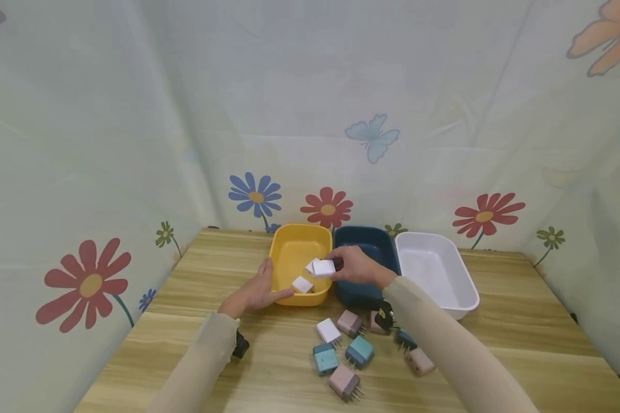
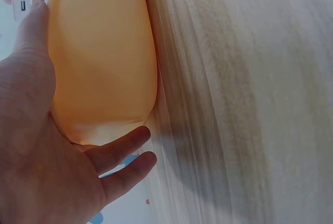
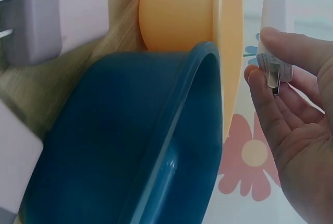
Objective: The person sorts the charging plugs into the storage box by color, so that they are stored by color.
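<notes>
My right hand (image 1: 359, 265) pinches a white plug charger (image 1: 324, 268) between thumb and fingers, over the right part of the yellow bin (image 1: 283, 244). In the right wrist view, metal prongs (image 3: 273, 76) stick out of the charger's end. Within the bin lie another white charger (image 1: 302, 284) and one more white charger (image 1: 311, 265), partly behind the held one. My left hand (image 1: 253, 289) rests against the bin's near left side. Seen from the left wrist, its thumb (image 2: 32, 31) lies along the rim and its fingers (image 2: 122, 148) extend loosely by the bin's corner.
A dark blue bin (image 1: 364, 232) and a white bin (image 1: 462, 269) stand right of the yellow one. On the wooden table (image 1: 186, 321) in front lie a white charger (image 1: 329, 331), several pink chargers (image 1: 344, 382) and several teal chargers (image 1: 360, 351). A flowered cloth (image 1: 299, 115) hangs behind.
</notes>
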`<state>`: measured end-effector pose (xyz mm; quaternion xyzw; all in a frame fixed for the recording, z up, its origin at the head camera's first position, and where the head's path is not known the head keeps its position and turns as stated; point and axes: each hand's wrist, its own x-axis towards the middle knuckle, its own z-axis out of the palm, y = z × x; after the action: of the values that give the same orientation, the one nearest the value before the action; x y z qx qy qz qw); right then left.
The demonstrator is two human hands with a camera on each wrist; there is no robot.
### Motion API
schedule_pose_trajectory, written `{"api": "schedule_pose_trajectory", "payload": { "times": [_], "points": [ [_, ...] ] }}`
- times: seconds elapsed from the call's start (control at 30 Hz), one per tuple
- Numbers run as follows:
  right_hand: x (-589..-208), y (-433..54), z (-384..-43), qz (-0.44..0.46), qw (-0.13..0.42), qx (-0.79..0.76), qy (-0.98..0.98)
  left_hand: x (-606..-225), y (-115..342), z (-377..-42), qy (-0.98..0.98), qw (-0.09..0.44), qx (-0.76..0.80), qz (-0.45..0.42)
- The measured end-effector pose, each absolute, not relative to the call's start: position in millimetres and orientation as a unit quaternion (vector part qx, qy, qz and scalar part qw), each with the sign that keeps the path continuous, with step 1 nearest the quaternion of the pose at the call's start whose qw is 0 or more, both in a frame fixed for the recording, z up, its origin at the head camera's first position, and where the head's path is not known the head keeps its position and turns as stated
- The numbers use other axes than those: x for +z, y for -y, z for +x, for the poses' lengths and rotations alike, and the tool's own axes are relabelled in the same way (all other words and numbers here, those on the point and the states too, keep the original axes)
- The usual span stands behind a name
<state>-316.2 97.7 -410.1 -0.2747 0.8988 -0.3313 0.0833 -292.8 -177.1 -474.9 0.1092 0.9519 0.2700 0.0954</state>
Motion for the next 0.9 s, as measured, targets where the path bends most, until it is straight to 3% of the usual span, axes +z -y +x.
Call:
{"api": "schedule_pose_trajectory", "payload": {
  "times": [0.9],
  "points": [
    [-423, -64, -332, -0.246, 0.11, -0.355, -0.895, -475, 177, -291, -0.953, 0.093, 0.268, 0.107]
  ]
}}
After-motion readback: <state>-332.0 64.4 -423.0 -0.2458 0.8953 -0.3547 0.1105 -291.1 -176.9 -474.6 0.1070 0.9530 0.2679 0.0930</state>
